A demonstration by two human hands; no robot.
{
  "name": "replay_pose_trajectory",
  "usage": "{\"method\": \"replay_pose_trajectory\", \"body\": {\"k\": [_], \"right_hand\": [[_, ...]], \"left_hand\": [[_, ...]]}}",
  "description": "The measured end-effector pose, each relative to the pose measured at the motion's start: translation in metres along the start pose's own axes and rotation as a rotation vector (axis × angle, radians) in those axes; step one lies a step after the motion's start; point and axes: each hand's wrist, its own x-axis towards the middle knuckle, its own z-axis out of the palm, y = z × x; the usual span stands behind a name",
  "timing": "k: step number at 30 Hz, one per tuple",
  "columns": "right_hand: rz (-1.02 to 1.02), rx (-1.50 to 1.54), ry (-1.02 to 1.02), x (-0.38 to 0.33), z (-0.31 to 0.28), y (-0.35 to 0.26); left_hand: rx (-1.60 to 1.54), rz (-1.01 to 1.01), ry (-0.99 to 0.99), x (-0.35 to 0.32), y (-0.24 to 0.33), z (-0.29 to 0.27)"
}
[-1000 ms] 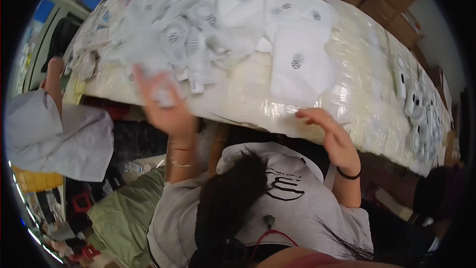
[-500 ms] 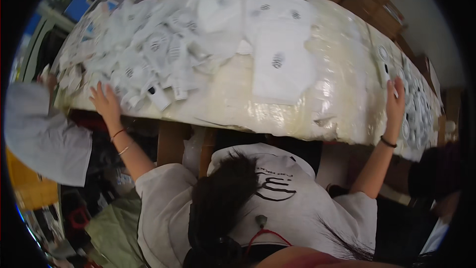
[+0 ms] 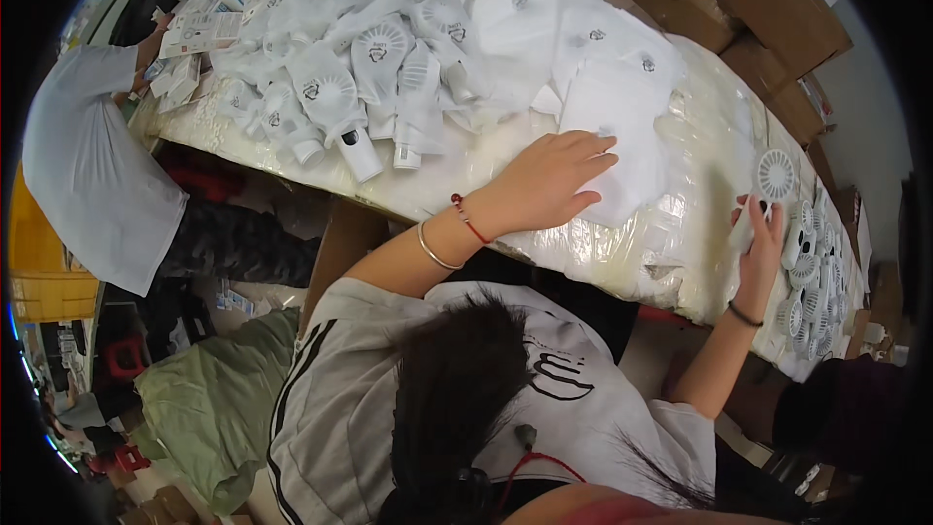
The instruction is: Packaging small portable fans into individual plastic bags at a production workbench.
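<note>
White plastic makes up the handheld fan [image 3: 775, 175], which is held in the right hand [image 3: 760, 248]. In the head view, the fingers of the right hand are closed around the handle; the round grille projects beyond the fingertips, away from the body. The fan's long axis runs from the grille, at the far end, back toward the body and slightly left into the grip.

Flat white sleeves [image 3: 622, 102] are located to the left of the right hand, across a bare strip of the film-wrapped table [image 3: 705, 141]. The left hand [image 3: 554, 180] is placed over their near left edge. Its fingers are spread, with the thumb apart; whether the sleeve is touched or pinched cannot be told. The sleeves are nearer to the left hand, and their length extends away from the body. The fan is therefore positioned right of the sleeves, well apart from the left hand.

Loose fans [image 3: 812, 277] are grouped just right of the right hand. Bagged fans [image 3: 326, 92] are piled left of the left hand, with small cartons [image 3: 202, 34] beyond them.
</note>
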Motion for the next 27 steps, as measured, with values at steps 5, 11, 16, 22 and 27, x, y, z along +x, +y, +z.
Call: {"method": "replay_pose_trajectory", "body": {"k": [5, 11, 16, 22, 27], "right_hand": [[0.023, 0.449, -0.124, -0.032, 0.021, 0.017], [-0.006, 0.394, -0.214, 0.029, 0.011, 0.056], [0.001, 0.401, -0.310, 0.073, -0.026, 0.088], [-0.010, 0.376, -0.237, 0.090, -0.088, 0.124], [-0.023, 0.408, -0.157, 0.098, -0.123, 0.127]], "left_hand": [[0.168, 0.056, -0.103, 0.027, -0.001, 0.047], [0.281, -0.043, -0.196, 0.053, 0.041, 0.091], [0.070, -0.119, -0.112, 0.085, 0.041, 0.140], [-0.262, -0.221, -0.362, 0.118, 0.048, 0.194], [-0.244, -0.124, -0.284, 0.150, 0.050, 0.229]]}}
